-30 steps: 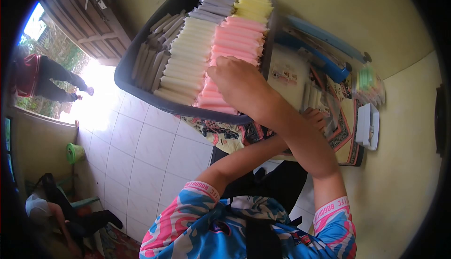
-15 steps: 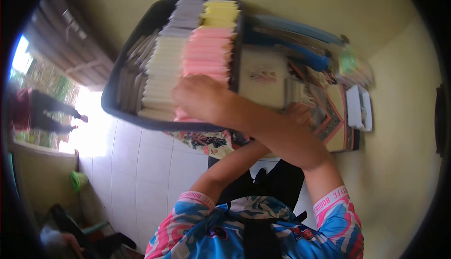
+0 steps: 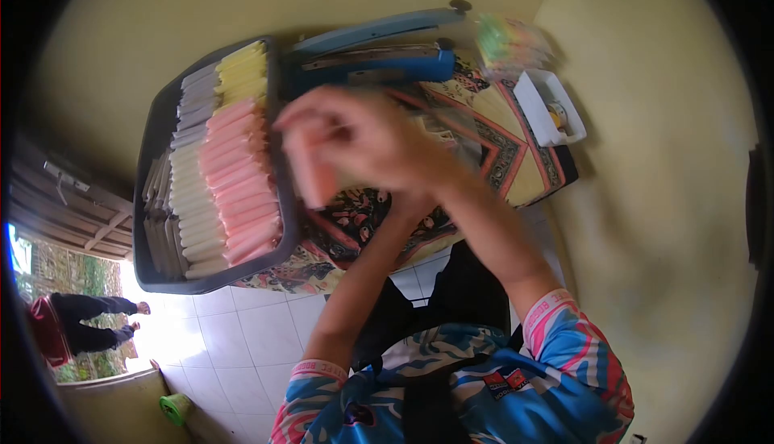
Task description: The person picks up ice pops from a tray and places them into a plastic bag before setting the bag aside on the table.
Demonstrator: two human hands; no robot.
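Note:
My right hand (image 3: 355, 134) is closed around a small pink packet (image 3: 310, 166), blurred by motion, just right of the black crate (image 3: 289, 202). In the crate lie rows of pink packets (image 3: 238, 178), pale cream packets (image 3: 193, 210), yellow packets (image 3: 242, 73) and grey packets (image 3: 193, 101). My left hand (image 3: 413, 202) is mostly hidden behind the right hand and wrist, over the patterned cloth (image 3: 355, 214). What its fingers do cannot be seen. A clear plastic sheet or bag (image 3: 455, 134) lies past the hands.
A blue bag sealer (image 3: 403, 67) with its light-blue arm (image 3: 379, 31) raised stands at the back. Right of it are a bag of colourful items (image 3: 512, 45) and a white box (image 3: 556, 126). A person (image 3: 81, 319) stands at the doorway on the left; a green bin (image 3: 175, 408) is on the floor.
My right hand has come out of the crate, away from the pink row, with a pink packet in it. The view has turned, so the crate now sits further left.

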